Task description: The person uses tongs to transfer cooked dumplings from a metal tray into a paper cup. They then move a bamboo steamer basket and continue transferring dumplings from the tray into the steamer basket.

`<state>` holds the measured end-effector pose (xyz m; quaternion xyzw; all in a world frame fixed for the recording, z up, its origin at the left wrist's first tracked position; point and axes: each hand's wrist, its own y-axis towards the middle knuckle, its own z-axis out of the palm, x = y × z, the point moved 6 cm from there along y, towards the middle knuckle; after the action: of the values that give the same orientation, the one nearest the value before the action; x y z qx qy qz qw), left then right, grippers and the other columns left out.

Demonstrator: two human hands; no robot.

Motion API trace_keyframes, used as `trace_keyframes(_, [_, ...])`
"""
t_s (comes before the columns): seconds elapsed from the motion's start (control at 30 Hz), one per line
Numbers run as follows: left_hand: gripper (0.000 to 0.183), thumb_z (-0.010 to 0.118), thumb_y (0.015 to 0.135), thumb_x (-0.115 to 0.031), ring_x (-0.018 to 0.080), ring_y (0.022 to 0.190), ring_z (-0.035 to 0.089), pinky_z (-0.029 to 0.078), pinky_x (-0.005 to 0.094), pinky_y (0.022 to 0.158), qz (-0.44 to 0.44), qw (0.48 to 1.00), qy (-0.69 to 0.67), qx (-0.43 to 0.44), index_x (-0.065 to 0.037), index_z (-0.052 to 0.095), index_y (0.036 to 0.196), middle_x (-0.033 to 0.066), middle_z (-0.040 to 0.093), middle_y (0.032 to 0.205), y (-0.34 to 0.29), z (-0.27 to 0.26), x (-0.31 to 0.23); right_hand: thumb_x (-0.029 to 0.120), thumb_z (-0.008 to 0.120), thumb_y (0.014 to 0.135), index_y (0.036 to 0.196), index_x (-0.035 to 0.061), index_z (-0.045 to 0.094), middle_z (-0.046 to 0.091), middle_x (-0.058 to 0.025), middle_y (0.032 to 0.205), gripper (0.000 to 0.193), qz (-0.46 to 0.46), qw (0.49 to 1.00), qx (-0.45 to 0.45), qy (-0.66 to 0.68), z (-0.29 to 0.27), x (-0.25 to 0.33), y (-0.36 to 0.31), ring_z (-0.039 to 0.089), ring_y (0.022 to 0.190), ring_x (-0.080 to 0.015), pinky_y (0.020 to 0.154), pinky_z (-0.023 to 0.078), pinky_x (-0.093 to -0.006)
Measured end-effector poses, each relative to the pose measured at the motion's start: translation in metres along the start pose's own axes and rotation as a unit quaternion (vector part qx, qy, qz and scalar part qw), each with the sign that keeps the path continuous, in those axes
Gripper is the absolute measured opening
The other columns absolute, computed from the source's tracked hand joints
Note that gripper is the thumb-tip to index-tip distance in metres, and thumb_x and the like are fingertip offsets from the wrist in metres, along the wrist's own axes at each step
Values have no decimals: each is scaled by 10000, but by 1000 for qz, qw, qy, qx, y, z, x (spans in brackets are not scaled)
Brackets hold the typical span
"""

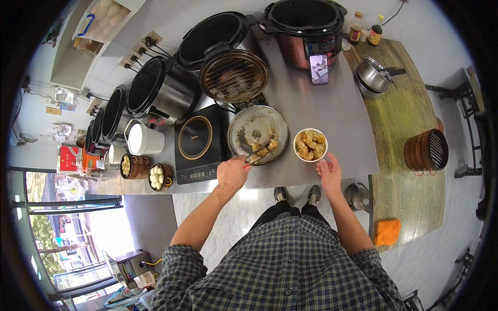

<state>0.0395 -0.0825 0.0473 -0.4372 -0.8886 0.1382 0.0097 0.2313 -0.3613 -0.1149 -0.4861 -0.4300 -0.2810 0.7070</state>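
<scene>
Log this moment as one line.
left hand: holds tongs over griddle; right hand: beside bowl; golden food: in bowl, some on griddle

Small pale lettering marks the flat black square induction hob (198, 145) at the front edge of the grey steel worktop (332, 119); pale characters stand on the rectangular red box (69, 158) near its left end.

There are 2 hands (232, 173), 1 griddle (258, 116), 1 paper bowl (312, 129), 1 phone (319, 71) and 2 shoes (280, 195).
</scene>
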Motion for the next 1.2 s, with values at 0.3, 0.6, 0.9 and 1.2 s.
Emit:
trace_keyframes(0.3, [374,807,880,-354,344,904,744,585,462,777,48,991,-100,-79,-100,747,1147,119,774,1007,-4,-35,-17,168,642,1070,1459,-31,508,671,-82,1037,457,12,999,-27,-43,-49,-19,-21,672,892,-141,794,589,-290])
trace_keyframes(0.6, [423,802,886,-308,309,855,731,588,434,739,216,973,34,-72,-62,678,1207,96,721,988,23,-36,-123,174,630,1077,1404,-33,568,686,-90,1074,392,6,999,-34,-36,-61,-18,-24,684,931,-147,815,596,-302])
trace_keyframes(0.9, [451,799,889,-297,331,965,725,590,441,809,230,970,42,-71,-44,658,1235,133,708,1048,25,-55,-111,145,621,1078,1352,-25,603,695,-67,1097,323,-9,998,-52,-30,-74,-16,-27,677,918,-132,805,586,-291])
trace_keyframes(1.2, [458,811,875,-306,342,951,729,574,462,807,42,996,39,-62,-72,676,1246,134,727,1053,-7,-65,20,150,621,1081,1345,-11,616,702,-68,1039,310,-3,999,-36,-34,-67,-12,-23,677,912,-136,812,581,-288])
